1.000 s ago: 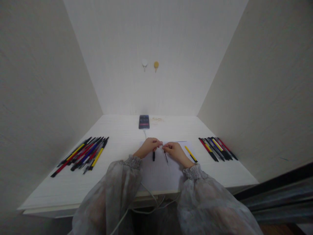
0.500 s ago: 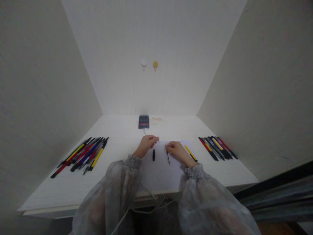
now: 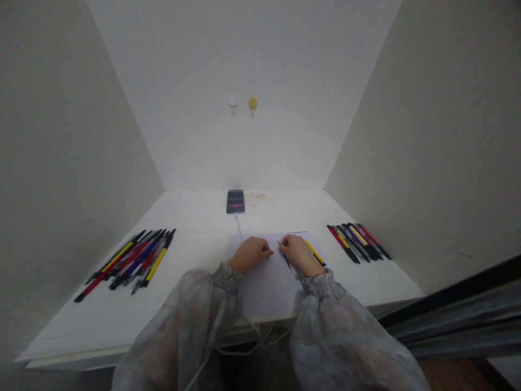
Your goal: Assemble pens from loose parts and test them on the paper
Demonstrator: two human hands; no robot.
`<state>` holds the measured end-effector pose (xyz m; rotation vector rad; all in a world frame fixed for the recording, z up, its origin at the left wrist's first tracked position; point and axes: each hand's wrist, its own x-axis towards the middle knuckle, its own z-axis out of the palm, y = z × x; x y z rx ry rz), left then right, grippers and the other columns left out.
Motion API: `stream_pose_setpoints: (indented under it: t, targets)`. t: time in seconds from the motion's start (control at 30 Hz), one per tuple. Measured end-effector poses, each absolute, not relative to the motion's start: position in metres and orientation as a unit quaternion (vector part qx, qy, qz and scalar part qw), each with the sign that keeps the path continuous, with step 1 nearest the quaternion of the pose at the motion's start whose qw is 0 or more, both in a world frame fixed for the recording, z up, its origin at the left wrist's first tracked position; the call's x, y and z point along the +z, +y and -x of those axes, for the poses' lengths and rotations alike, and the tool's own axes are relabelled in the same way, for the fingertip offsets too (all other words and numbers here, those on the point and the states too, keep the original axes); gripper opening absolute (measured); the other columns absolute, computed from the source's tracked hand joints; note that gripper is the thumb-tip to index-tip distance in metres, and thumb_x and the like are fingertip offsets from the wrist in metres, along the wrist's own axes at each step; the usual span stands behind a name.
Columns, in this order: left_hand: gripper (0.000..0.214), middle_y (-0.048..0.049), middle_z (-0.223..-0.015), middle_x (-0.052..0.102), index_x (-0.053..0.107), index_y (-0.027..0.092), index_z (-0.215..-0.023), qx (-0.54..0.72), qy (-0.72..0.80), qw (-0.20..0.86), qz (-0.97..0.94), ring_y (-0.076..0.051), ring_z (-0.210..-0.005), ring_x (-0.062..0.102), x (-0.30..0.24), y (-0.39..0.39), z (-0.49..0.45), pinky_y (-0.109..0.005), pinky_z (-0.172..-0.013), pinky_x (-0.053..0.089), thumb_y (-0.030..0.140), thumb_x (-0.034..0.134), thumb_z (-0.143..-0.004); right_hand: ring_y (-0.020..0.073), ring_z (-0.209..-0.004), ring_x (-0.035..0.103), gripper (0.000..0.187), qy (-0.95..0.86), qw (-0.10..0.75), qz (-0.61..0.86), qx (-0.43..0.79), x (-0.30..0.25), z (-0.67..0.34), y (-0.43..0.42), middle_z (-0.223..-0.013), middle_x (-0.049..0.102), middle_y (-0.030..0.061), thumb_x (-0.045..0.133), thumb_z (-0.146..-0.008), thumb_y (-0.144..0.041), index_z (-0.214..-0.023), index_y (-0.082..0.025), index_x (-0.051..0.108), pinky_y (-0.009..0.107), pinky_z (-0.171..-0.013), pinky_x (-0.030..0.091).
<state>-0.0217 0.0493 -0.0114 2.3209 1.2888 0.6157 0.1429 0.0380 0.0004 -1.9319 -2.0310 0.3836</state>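
Over a white sheet of paper [image 3: 266, 296], my left hand [image 3: 250, 254] is closed, thumb and fingertips pinched on something too small to make out. My right hand [image 3: 299, 254] pinches a thin dark pen refill [image 3: 287, 263] near its upper end; the refill slants down toward me. A small gap separates the two sets of fingertips. Just beyond the right hand lies a yellow and black pen barrel [image 3: 313, 251], partly covered by that hand. The short black pen piece seen earlier is out of sight, and the left hand covers its spot.
A heap of several coloured pens [image 3: 130, 260] lies on the left of the white desk [image 3: 195, 217]. On the right is a row of several more pens [image 3: 360, 243]. A phone [image 3: 235, 201] with a cable stands near the back wall, where two hooks [image 3: 253, 103] hang.
My left hand has come down and right, toward my right hand, and over the spot of the short black piece. The right hand still pinches the refill. The view has shifted slightly.
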Motion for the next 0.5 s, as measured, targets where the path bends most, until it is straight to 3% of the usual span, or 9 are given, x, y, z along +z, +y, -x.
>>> stream_pose_setpoints:
  t: [0.3, 0.5]
  targets:
    - [0.017, -0.0043, -0.064, 0.063, 0.064, 0.016, -0.067, 0.187, 0.478, 0.160, -0.843, -0.014, -0.059, 0.053, -0.010, 0.048, 0.021, -0.023, -0.056, 0.035, 0.029, 0.053, -0.069, 0.0160, -0.072, 0.056, 0.014, -0.717, 0.160, 0.668, 0.120, -0.002, -0.145, 0.037, -0.075, 0.065, 0.0077, 0.050, -0.068, -0.019, -0.073, -0.015, 0.063, 0.024, -0.064, 0.034]
    - [0.020, -0.0049, -0.067, 0.064, 0.065, 0.015, -0.069, 0.154, 0.478, 0.138, -0.854, -0.015, -0.063, 0.055, -0.002, 0.043, 0.022, -0.024, -0.060, 0.038, 0.027, 0.049, -0.071, 0.0160, -0.072, 0.057, 0.022, -0.695, 0.214, 0.680, 0.095, 0.004, -0.146, 0.041, -0.075, 0.065, 0.0085, 0.043, -0.075, -0.024, -0.075, -0.014, 0.063, 0.023, -0.063, 0.034]
